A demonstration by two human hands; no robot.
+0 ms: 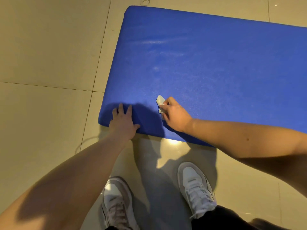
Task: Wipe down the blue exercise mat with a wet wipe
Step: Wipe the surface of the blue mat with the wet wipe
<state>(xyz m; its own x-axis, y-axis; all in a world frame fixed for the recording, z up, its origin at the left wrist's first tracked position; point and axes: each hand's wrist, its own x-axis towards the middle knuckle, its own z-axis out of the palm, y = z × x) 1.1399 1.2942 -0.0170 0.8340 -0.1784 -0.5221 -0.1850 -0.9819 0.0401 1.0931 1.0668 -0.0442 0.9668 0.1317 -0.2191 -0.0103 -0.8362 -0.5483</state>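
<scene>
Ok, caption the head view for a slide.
Right hand holds a wipe on the blue mat; left hand rests on its corner.

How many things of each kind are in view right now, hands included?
blue mat: 1
wet wipe: 1
hands: 2 (left hand, right hand)
white shoes: 2
Total: 6
</scene>
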